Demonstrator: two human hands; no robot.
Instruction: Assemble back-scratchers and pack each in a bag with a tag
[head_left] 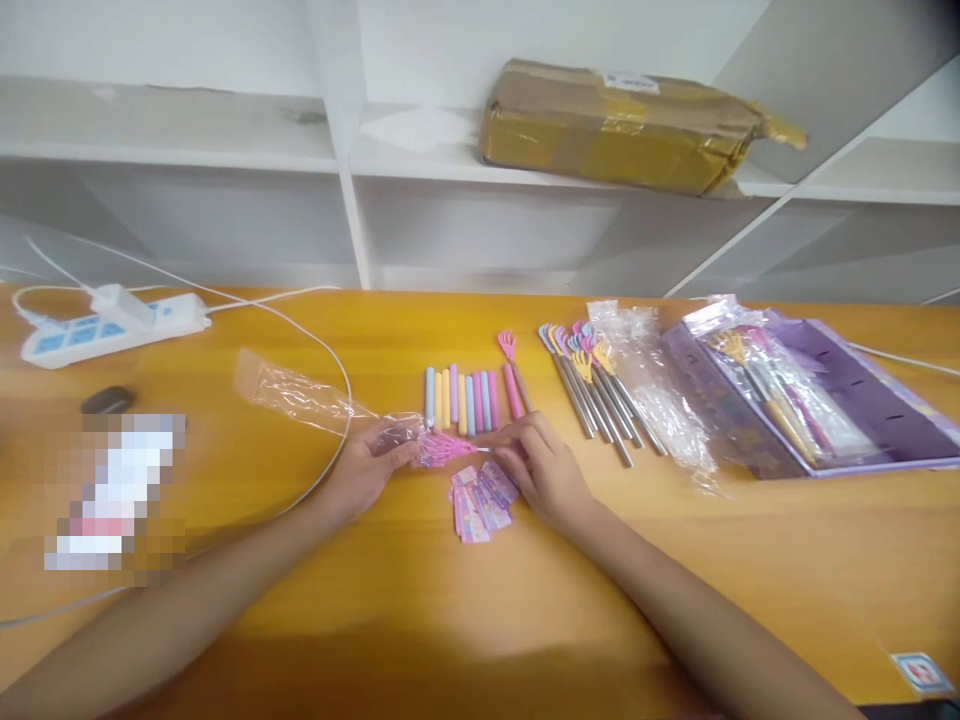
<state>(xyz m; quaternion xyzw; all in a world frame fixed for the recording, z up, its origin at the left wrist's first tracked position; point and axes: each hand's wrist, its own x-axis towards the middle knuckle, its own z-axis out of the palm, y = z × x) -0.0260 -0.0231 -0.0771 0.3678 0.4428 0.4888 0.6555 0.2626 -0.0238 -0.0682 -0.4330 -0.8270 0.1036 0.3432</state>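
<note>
Pastel colours are standing out against an orange-yellow wood-grained table [360, 625].
A bright pink, hand-shaped plastic scratcher head [448, 449] is showing through clear wrap; a row of slim cylindrical handles [461, 405] is mixing light blue, yellow and purple; small rectangular pink-and-purple cards [472, 512] are bearing printed patterns; slender silver-grey metal rods [605, 417] are carrying blue, yellow, pink and purple tips; an open rectangular box [855, 362] is showing purple; a brown cardboard parcel [622, 130] is wearing yellowish tape.
</note>
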